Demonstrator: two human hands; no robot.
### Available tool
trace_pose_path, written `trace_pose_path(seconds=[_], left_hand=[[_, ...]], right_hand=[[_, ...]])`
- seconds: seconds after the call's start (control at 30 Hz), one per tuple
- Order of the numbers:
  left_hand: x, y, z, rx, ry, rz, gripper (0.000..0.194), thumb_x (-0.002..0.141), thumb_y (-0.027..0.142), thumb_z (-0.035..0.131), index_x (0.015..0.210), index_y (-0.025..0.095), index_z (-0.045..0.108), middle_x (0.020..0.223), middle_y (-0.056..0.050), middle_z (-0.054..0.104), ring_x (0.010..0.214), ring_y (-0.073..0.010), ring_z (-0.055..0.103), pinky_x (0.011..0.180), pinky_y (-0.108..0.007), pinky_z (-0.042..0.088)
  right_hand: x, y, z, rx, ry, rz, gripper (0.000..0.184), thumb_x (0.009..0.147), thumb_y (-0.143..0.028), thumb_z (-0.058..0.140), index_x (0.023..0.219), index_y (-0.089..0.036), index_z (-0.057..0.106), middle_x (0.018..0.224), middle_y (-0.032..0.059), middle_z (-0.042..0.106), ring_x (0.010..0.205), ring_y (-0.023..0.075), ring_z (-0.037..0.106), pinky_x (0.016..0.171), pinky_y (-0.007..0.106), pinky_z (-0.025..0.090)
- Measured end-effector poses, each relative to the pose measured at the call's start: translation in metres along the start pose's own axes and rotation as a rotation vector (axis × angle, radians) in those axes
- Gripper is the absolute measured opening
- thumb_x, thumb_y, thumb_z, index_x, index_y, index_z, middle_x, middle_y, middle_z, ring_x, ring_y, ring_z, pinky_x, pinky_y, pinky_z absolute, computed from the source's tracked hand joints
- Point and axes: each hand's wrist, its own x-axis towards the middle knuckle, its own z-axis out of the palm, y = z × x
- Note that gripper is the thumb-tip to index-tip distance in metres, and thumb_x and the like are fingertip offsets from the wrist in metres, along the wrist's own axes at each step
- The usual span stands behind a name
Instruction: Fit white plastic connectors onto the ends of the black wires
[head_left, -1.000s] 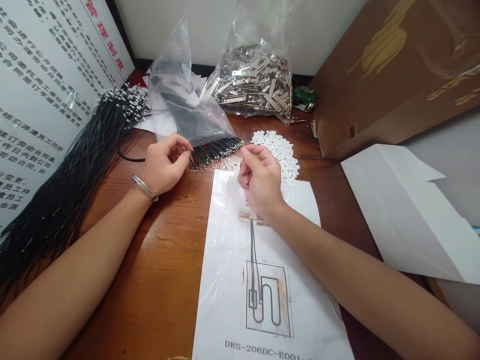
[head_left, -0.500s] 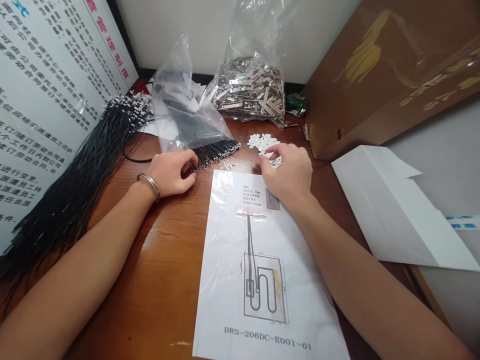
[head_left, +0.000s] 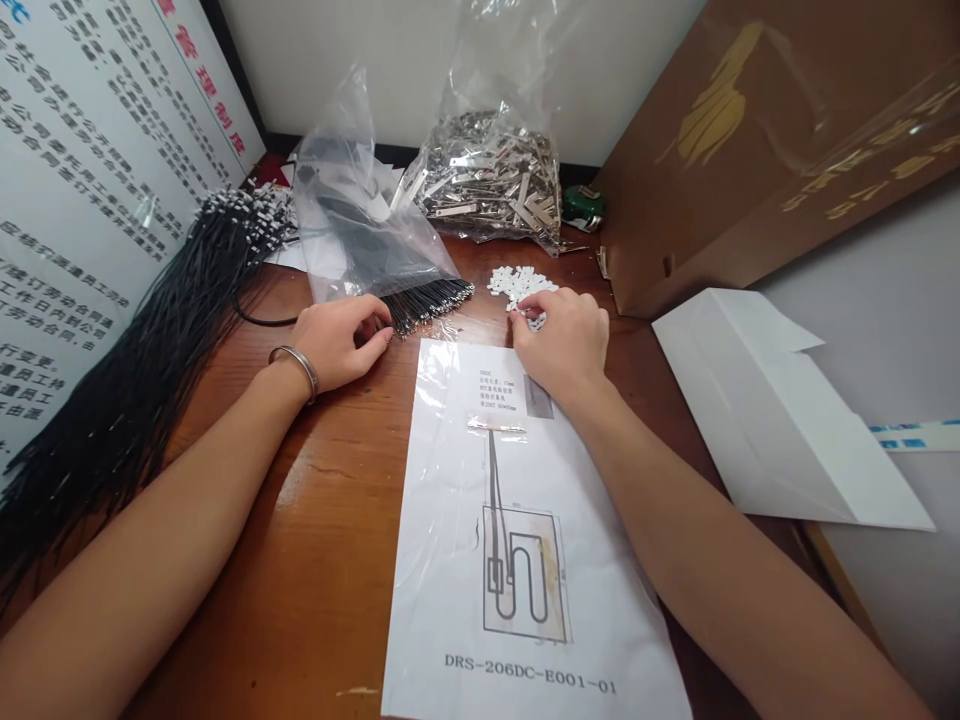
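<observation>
My left hand [head_left: 337, 338] rests on the table at the left end of a fanned row of black wires [head_left: 431, 303] with metal tips. Its thumb and forefinger come together beside the wire tips; what lies between them is too small to make out. A metal bangle [head_left: 298, 370] circles the wrist. At the near edge of a pile of small white plastic connector housings [head_left: 517, 282], my right hand [head_left: 566, 335] has its thumb and forefinger pinched on one housing. Part of the pile is hidden behind these fingers. A clear plastic bag [head_left: 360, 220] covers the wires' rear part.
A printed drawing sheet [head_left: 442, 600] lies between my forearms. Behind stands a clear bag of metal strips [head_left: 487, 175], with a green object [head_left: 583, 208] beside it. Black wires with white ends [head_left: 172, 290] are heaped left. A brown box [head_left: 675, 230] and folded white card [head_left: 780, 410] are right.
My left thumb and forefinger have drawn closer together by the wire tips. My right fingers have closed at the near edge of the white pile. The whole view has shifted slightly.
</observation>
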Motion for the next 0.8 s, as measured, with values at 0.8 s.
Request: trace_pose_path(seconds=[0.8], left_hand=[[-0.0021, -0.0050, 0.0075, -0.225, 0.369, 0.154, 0.019, 0.095, 0.036, 0.051, 0.092, 0.019, 0.060, 0.055, 0.003, 0.060, 0.046, -0.0107, 0.054, 0.052, -0.022, 0.041]], right_hand=[[0.0007, -0.0039, -0.0026, -0.042, -0.006, 0.041, 0.018, 0.088, -0.023, 0.057, 0.087, -0.016, 0.074, 0.099, 0.0139, 0.072, 0.092, 0.0298, 0.056, 0.083, 0.043, 0.033]])
